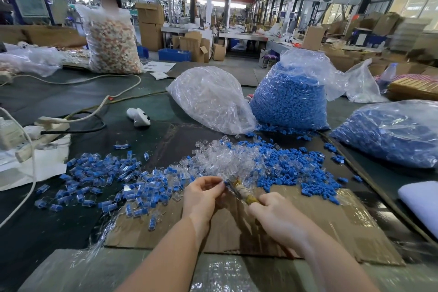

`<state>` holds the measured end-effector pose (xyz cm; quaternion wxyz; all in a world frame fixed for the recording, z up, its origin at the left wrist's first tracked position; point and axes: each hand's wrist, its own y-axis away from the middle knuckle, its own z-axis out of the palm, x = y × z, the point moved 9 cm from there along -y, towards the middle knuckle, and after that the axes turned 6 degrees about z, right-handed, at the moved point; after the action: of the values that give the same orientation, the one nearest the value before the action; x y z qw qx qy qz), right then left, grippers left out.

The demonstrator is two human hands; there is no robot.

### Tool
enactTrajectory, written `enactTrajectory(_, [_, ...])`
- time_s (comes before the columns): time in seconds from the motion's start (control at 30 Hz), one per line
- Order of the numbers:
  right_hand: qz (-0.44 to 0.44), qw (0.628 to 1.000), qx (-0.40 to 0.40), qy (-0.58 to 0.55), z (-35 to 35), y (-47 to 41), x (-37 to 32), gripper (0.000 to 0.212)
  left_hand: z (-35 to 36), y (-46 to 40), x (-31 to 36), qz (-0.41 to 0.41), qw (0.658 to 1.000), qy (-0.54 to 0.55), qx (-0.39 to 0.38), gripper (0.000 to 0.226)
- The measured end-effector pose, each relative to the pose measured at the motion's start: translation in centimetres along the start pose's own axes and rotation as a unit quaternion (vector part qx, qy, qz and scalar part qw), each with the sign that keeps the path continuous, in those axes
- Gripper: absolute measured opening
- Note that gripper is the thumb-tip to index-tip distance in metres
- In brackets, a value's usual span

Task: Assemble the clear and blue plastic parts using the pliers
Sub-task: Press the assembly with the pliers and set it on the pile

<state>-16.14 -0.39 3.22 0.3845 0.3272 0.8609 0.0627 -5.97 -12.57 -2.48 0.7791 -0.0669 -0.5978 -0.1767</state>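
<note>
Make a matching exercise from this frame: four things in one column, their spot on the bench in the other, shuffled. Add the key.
Things
1. pliers
2. bag of clear parts
3. pile of assembled pieces
4. power strip

Places
A. far left of the bench, with white cords running to it
B. spread out left of the left hand
C. gripped in the right hand, tips at the left hand's fingers
D. lying beside the upright bag of blue parts, on its left

Pairs: 1-C, 2-D, 3-B, 4-A
</note>
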Motion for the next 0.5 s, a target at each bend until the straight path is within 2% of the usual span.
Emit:
enactTrajectory(0.2, [0.010,0.999,-0.052,-0.013,0.05,0.47,-0.44,0.019,-0.25,-0.25,-0.24,-0.003,1.000,-0.017,0.017,0.012])
enactTrajectory(0.37, [0.012,0.995,-0.101,-0.003,0.50,0.51,-0.26,0.006,-0.33,-0.06,-0.03,-0.002,0.999,-0.027,0.022,0.012])
enactTrajectory(0.5, [0.008,0.993,-0.118,0.007,0.54,0.73,-0.51,0.009,-0.35,0.07,0.15,0.002,0.999,-0.039,0.020,0.011])
